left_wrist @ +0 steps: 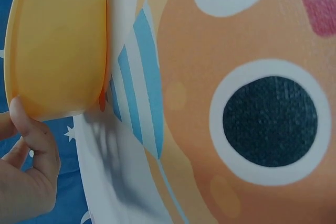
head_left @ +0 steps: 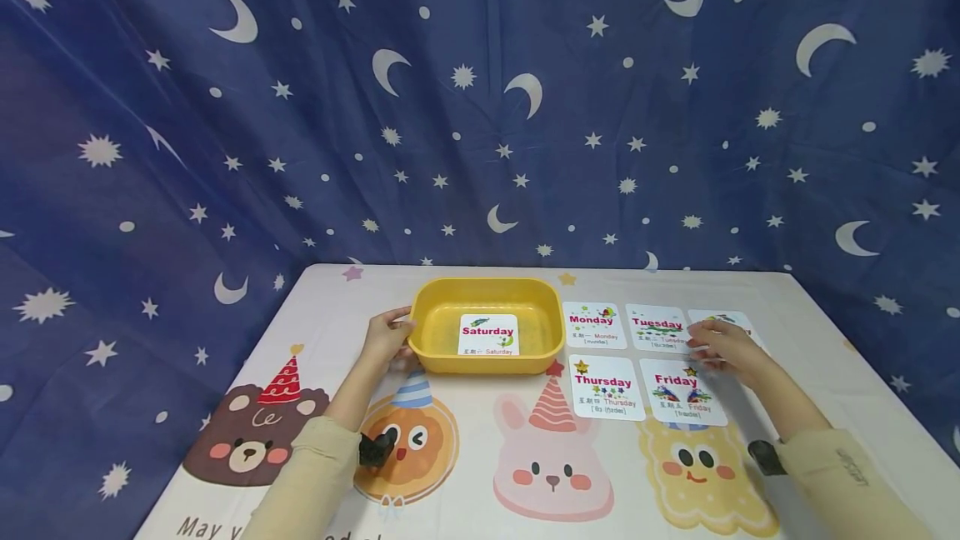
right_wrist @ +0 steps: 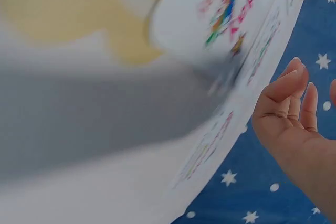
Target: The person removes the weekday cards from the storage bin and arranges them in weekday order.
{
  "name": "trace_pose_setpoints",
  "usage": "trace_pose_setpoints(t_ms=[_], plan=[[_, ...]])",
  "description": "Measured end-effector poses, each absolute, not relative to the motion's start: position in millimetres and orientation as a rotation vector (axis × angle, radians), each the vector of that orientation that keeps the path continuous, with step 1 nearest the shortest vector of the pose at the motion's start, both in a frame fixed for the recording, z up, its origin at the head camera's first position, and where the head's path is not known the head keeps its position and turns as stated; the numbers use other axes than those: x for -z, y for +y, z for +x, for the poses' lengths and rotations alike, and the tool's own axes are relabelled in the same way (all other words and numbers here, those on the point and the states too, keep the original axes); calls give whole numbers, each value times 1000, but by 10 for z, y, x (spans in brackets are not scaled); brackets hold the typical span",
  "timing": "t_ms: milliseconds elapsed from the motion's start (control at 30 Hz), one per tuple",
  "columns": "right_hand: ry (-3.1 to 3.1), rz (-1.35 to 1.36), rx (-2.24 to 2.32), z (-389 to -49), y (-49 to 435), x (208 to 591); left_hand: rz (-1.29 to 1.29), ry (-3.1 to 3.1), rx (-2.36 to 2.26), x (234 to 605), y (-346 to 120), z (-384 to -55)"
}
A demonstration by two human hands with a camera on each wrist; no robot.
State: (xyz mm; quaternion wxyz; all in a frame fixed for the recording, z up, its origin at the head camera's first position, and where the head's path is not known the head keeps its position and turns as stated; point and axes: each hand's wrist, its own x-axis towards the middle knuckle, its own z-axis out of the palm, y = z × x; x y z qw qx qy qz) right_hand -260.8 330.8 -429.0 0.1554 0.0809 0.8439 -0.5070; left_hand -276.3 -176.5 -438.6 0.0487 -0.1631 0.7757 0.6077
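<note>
A yellow plastic basin (head_left: 487, 363) stands near the back of the table, with a white Saturday card (head_left: 487, 335) inside. At its left end my left hand (head_left: 387, 337) grips the rim; the left wrist view shows a digit against the basin's outer wall (left_wrist: 63, 45). My right hand (head_left: 727, 346), fingers loosely bent and holding nothing, hovers over the cards on the right. It partly covers a card (head_left: 738, 322) whose word is mostly hidden. Beside that lie the Tuesday card (head_left: 652, 322) and the Monday card (head_left: 595, 332). Nearer are the Thursday card (head_left: 607, 394) and the Friday card (head_left: 681, 398).
The white tablecloth (head_left: 442, 515) carries printed cartoon animals and food figures. Behind the table hangs a blue curtain (head_left: 480, 140) with moons and stars. Dark wrist cameras sit at both sleeves.
</note>
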Motion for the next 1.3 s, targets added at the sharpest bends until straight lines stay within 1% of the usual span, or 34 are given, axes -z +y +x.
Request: trace_pose_setpoints(t_ms=[400,1000,1300], plan=[[2418,11,1479,-2819,2756,4135,-497,2367,-1855,4382,-1755,-2765],[2411,-110,1445,-3147,1709,3899,-510,2363,-1847,4381,-1772,-2745],[2387,-186,1375,-3293,1326,3793,-518,2347,-1854,4364,-1763,-2764]])
